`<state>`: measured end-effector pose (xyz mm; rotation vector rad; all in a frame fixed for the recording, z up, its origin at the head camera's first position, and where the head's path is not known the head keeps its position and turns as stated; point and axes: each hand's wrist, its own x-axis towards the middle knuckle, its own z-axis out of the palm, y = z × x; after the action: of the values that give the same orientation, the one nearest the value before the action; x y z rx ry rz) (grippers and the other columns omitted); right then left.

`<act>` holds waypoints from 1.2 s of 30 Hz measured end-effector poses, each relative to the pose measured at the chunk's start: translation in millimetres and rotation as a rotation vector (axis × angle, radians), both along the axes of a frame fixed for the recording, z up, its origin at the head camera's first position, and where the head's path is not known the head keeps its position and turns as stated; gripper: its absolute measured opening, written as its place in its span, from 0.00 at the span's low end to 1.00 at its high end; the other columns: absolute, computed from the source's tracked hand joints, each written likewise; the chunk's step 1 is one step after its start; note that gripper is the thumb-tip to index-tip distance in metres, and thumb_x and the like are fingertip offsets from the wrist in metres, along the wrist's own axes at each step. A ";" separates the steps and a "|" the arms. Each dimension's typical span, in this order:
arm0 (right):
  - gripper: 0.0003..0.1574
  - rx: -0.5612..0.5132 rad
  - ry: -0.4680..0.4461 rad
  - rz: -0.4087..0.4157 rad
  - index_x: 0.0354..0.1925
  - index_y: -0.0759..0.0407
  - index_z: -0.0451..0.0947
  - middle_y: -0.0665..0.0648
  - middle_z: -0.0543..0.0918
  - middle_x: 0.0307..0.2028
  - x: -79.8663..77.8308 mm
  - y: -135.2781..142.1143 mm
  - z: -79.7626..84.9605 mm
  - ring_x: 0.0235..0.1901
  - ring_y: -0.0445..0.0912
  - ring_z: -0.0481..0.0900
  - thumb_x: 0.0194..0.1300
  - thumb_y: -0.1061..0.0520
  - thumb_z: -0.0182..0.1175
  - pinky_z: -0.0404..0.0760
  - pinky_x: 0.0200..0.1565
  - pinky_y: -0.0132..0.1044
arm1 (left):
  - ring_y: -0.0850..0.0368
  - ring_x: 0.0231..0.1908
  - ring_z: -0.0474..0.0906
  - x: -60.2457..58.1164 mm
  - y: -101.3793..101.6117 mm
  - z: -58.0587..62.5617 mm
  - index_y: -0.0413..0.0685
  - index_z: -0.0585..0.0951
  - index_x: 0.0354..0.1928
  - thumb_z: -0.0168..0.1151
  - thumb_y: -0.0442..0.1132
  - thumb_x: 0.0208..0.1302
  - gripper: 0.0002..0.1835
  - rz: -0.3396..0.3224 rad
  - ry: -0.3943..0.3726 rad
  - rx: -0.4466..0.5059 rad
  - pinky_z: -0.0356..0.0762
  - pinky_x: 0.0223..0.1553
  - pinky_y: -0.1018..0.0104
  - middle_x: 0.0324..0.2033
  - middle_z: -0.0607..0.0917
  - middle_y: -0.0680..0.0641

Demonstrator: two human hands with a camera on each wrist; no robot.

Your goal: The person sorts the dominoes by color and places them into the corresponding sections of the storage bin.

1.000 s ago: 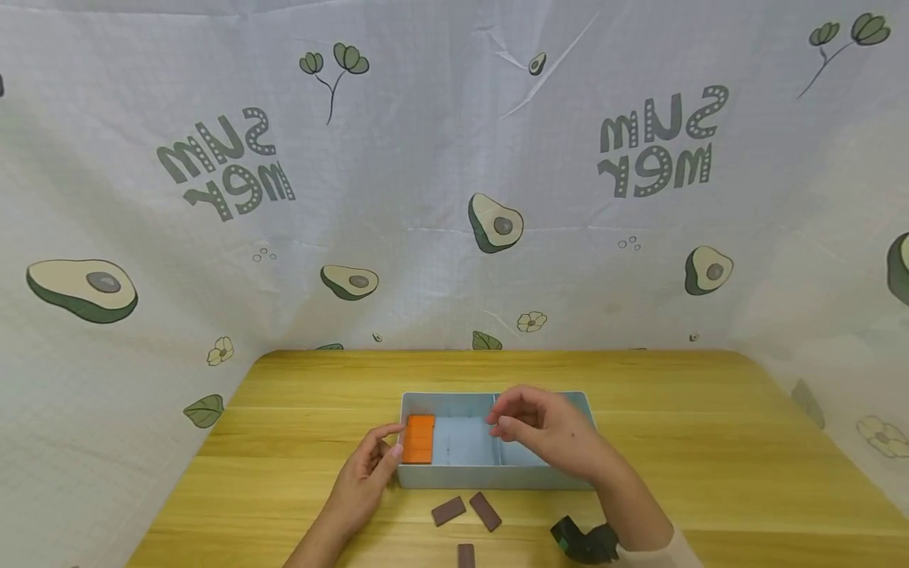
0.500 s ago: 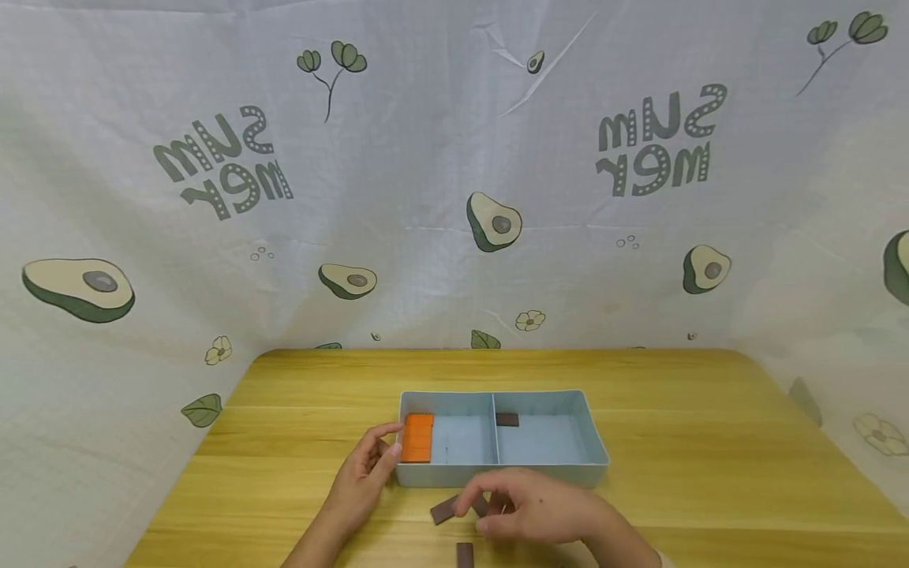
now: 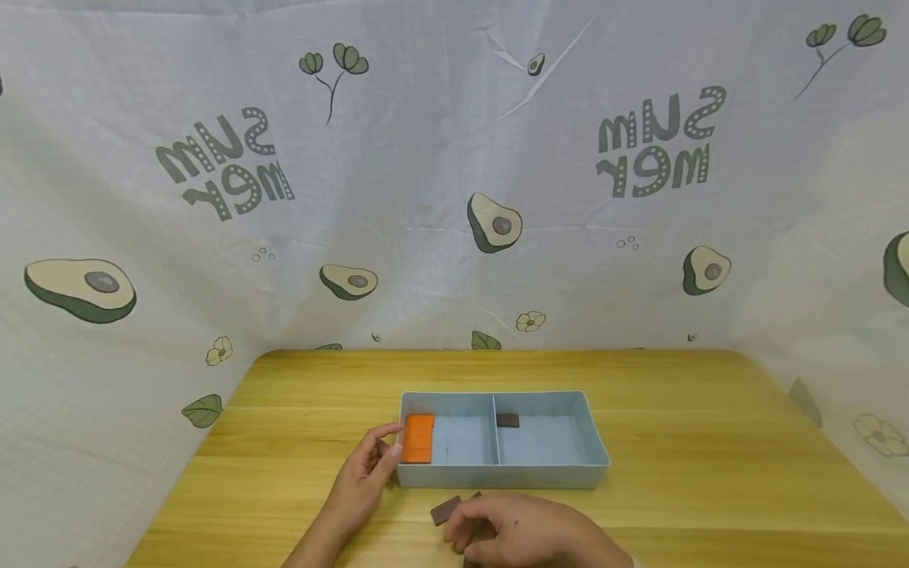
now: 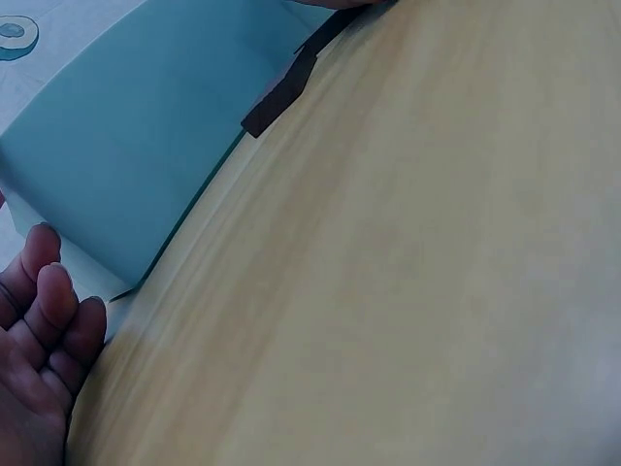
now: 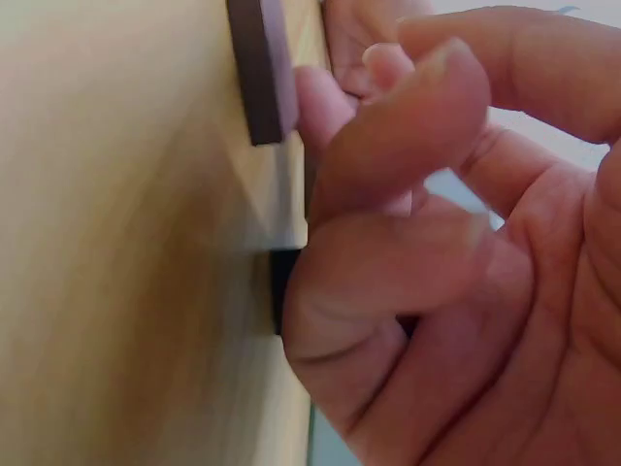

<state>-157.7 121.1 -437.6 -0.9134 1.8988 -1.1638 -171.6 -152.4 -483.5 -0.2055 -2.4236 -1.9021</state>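
My left hand (image 3: pixel 364 480) rests at the left end of a light blue two-compartment box (image 3: pixel 503 477), its fingers loosely bent at the wall. Orange rectangular tiles (image 3: pixel 418 439) lie side by side in the left compartment, and one dark brown tile (image 3: pixel 507 420) lies in the right one. In front of the box, my right hand (image 3: pixel 524 527) is low over the table with its fingers bent. It partly covers the loose brown tiles; one brown tile (image 3: pixel 446 510) shows to its left. In the right wrist view a brown tile (image 5: pixel 262 73) stands close by the fingers, not visibly pinched.
The wooden table (image 3: pixel 710 442) carries the box near its middle. Behind and at both sides hangs a white cloth (image 3: pixel 426 158) printed with avocados and lettering. The box's divider (image 3: pixel 495 430) separates its two compartments.
My right hand has moved from above the box down toward me to the loose tiles. A brown tile now shows in the right compartment. My left hand has stayed in place.
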 end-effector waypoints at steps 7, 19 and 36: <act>0.13 0.044 0.038 -0.032 0.50 0.53 0.81 0.40 0.82 0.36 -3.1 5.4 2.5 0.36 0.29 0.77 0.67 0.61 0.63 0.77 0.42 0.26 | 0.62 0.30 0.73 -0.1 0.0 -1.1 0.55 0.78 0.63 0.59 0.43 0.76 0.17 -0.001 0.005 0.004 0.73 0.34 0.70 0.30 0.76 0.51; 0.12 0.308 0.255 -0.075 0.40 0.43 0.82 0.37 0.77 0.27 10.7 4.5 15.1 0.28 0.29 0.72 0.60 0.55 0.74 0.75 0.34 0.26 | 0.64 0.29 0.72 -0.3 0.3 -2.5 0.53 0.78 0.63 0.58 0.42 0.76 0.17 -0.007 0.028 0.001 0.73 0.33 0.70 0.30 0.75 0.52; 0.03 0.256 0.339 -0.099 0.38 0.46 0.84 0.37 0.76 0.26 15.5 -12.1 6.1 0.27 0.29 0.71 0.69 0.50 0.67 0.76 0.33 0.26 | 0.64 0.28 0.72 -0.4 1.7 -2.1 0.51 0.78 0.63 0.58 0.42 0.76 0.17 -0.004 0.043 0.003 0.73 0.33 0.70 0.29 0.75 0.53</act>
<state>-142.2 108.9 -431.5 -0.9258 2.3252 -0.8312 -172.0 -150.7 -485.6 -0.2488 -2.3943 -1.8830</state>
